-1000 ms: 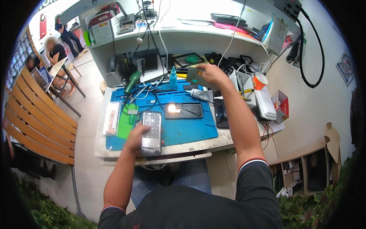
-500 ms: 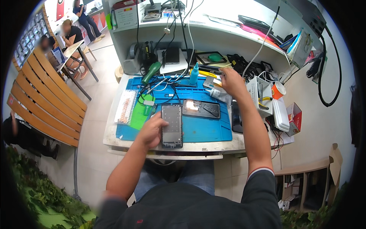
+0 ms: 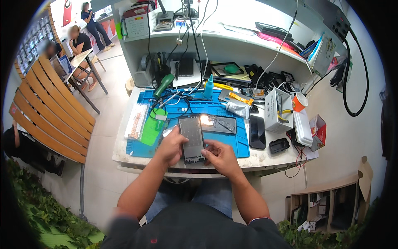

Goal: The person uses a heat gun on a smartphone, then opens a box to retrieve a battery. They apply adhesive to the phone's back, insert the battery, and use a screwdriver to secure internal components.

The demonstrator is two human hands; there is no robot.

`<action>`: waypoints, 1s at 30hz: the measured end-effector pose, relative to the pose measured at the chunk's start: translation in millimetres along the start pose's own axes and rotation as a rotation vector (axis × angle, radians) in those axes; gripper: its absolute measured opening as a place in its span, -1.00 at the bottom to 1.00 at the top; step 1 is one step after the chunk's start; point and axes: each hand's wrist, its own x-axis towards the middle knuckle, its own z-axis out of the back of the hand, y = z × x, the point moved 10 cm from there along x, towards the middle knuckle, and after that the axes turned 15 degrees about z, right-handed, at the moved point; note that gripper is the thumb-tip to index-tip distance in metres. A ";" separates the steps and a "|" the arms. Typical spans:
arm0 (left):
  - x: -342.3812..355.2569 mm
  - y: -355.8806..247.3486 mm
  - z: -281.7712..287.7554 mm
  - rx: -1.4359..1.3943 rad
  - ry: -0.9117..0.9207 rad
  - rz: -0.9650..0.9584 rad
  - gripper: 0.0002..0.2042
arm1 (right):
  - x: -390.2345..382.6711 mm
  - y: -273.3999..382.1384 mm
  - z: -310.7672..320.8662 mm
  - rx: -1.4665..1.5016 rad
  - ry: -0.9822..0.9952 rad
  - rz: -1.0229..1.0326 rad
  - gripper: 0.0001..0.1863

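Note:
A dark phone screen panel (image 3: 191, 139) with a black frame, its inner side facing up, is held over the front of the blue work mat (image 3: 222, 147). My left hand (image 3: 170, 147) grips its left edge, thumb on the face. At the lower right edge my right hand (image 3: 222, 157) pinches it between thumb and fingers. Just beyond lies an opened phone body (image 3: 224, 124) with a bright reflection at its left end. A small whitish piece (image 3: 167, 132) shows beside my left fingers, partly hidden.
On the mat are a green sheet (image 3: 151, 132), a bagged strip (image 3: 137, 121), a white tube (image 3: 238, 109) and a blue bottle (image 3: 208, 88). Cables and a green-handled tool (image 3: 164, 85) lie behind. To the right are a black phone (image 3: 257, 132), black tray (image 3: 279, 145) and white box (image 3: 278, 108).
My right hand has come back from the tools at the far right and now grips the panel's lower right edge. The panel, in my left hand, has tilted slightly.

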 end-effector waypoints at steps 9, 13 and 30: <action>2.5 2.9 -2.0 0.032 0.037 -0.032 -0.39 | -2.4 3.1 1.4 0.021 -0.093 -0.068 -0.65; 5.5 8.8 0.0 0.017 0.048 -0.010 -0.41 | -2.1 1.7 6.3 -0.052 -0.123 -0.030 -0.69; -20.4 -3.8 26.5 0.176 -0.163 0.004 -0.62 | 10.4 74.7 11.4 -0.614 0.014 0.254 -0.46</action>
